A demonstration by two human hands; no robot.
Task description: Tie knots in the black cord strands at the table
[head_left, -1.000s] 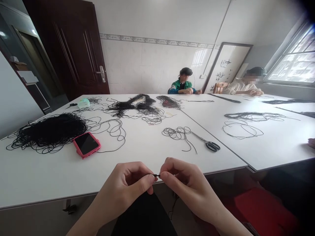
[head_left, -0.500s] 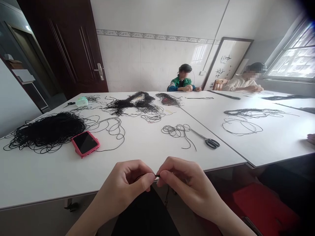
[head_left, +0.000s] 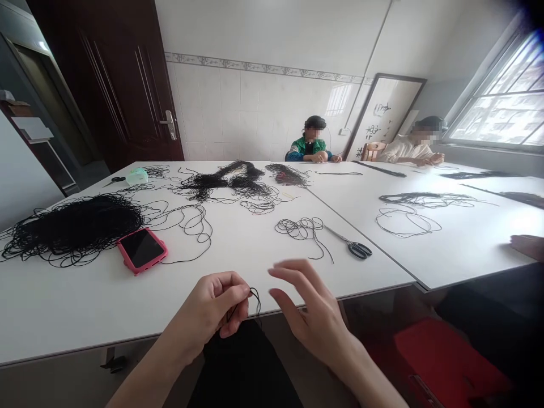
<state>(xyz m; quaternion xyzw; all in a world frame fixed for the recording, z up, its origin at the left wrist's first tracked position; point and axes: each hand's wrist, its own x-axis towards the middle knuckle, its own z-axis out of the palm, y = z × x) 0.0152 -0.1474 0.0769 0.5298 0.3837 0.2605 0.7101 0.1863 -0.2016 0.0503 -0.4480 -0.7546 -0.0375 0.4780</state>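
Observation:
A thin black cord [head_left: 257, 300] is pinched between the thumb and fingers of my left hand [head_left: 223, 303], just over the table's front edge. Part of it loops out past the fingertips, and the rest is hidden in the palm or hangs against my dark clothing. My right hand [head_left: 312, 311] is a short way to the right, fingers apart and nothing between them. Beyond it on the white table [head_left: 238, 243] lie a loosely coiled black cord [head_left: 300, 228] and black-handled scissors [head_left: 359, 249].
A big heap of black cord [head_left: 80, 226] spreads at the left, beside a pink-cased phone [head_left: 143, 249]. Farther back are more tangled cords [head_left: 242, 180] and a pale green box [head_left: 136, 176]. Two people [head_left: 313, 144] sit across the table. Another person's hand [head_left: 527, 246] rests at the right edge.
My right hand has let go of the cord, opened and moved right and slightly up. My left hand keeps its pinch, and a loop of cord now shows beyond its fingertips.

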